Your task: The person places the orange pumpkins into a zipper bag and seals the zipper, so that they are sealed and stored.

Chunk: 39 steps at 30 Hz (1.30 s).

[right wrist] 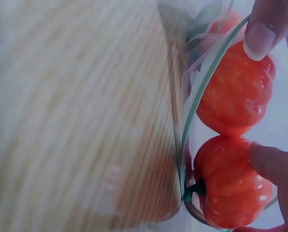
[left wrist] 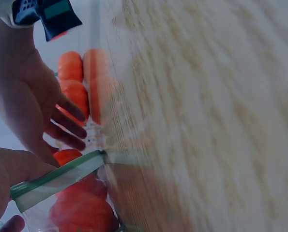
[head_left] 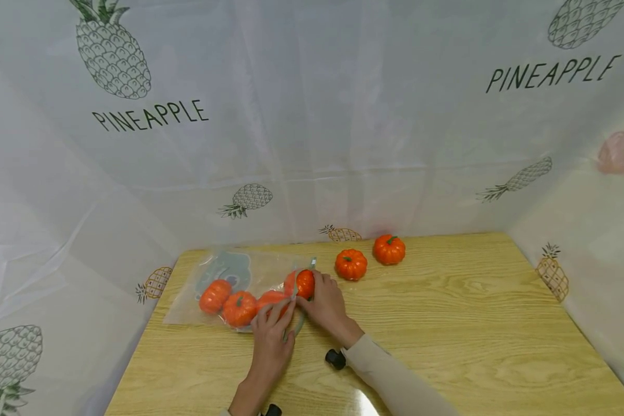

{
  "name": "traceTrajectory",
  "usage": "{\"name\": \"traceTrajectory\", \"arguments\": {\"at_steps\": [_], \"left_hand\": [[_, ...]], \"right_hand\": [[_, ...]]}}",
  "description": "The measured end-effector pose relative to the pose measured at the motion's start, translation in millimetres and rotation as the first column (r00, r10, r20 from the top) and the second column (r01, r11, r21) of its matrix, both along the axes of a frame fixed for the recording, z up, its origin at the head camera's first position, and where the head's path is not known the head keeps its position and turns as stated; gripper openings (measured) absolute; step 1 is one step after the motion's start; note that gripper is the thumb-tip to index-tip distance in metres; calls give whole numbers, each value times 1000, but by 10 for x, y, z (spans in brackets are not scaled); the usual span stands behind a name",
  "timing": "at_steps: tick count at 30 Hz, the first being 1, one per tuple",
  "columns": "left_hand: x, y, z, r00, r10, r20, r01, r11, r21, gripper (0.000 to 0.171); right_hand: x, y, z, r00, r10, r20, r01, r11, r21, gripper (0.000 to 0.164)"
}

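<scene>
A clear zip bag (head_left: 273,266) with a green-edged mouth lies on its side, several small orange pumpkins (head_left: 240,309) inside it. My left hand (head_left: 271,344) pinches the rim of the bag's mouth; its thumb (right wrist: 261,38) shows over the rim in the right wrist view. At the opening, my right hand (head_left: 330,305) grips another pumpkin (right wrist: 233,186) with a green stem. That pumpkin is within the mouth, touching one behind it. Two loose pumpkins, one nearer (head_left: 351,264) and one farther (head_left: 389,249), stand right of the bag.
The wooden table (head_left: 447,323) ends at a white curtain (head_left: 312,127) printed with pineapples, at the back and both sides. A black wrist device (head_left: 335,359) sits at my right cuff.
</scene>
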State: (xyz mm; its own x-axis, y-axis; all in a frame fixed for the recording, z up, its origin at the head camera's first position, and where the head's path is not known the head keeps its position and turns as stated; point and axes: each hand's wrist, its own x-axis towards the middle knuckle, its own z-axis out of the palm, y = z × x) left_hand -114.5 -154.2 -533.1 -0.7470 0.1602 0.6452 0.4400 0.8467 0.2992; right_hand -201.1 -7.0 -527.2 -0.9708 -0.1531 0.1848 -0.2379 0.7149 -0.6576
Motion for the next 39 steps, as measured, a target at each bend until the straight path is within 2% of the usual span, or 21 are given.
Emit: {"name": "traceTrajectory", "arguments": {"at_steps": [6,9,14,20,26,31,36,39], "left_hand": [[-6,5,-14,1000,-4,-1,4,1000,-5,79],[-13,2,-22,1000,-10,2,10,1000,-9,80],[-24,-7,-14,1000,-14,13,14,1000,-20,83],[-19,-14,-27,1000,-18,9,18,1000,-21,81],[-37,-20,-24,1000,-20,3,20,999,-25,81],[-37,-24,-21,1000,-25,5,25,999,-26,82],[-44,-24,-16,1000,-29,4,29,999,-19,83],[-42,-24,-12,999,-32,-1,32,999,-22,82]], "right_hand": [[35,78,-52,999,-31,-25,31,1000,-2,65],[12,65,-82,999,-16,-43,16,1000,-10,58],[-13,39,-74,998,32,-53,-33,999,-26,62],[49,54,-67,997,2,-71,-6,999,-52,57],[70,41,-46,992,91,-85,-92,996,-3,61],[83,44,-44,992,103,-73,-103,995,-2,59],[82,58,-36,982,172,-84,-172,985,2,60],[83,69,-43,978,188,-87,-188,982,13,61]]}}
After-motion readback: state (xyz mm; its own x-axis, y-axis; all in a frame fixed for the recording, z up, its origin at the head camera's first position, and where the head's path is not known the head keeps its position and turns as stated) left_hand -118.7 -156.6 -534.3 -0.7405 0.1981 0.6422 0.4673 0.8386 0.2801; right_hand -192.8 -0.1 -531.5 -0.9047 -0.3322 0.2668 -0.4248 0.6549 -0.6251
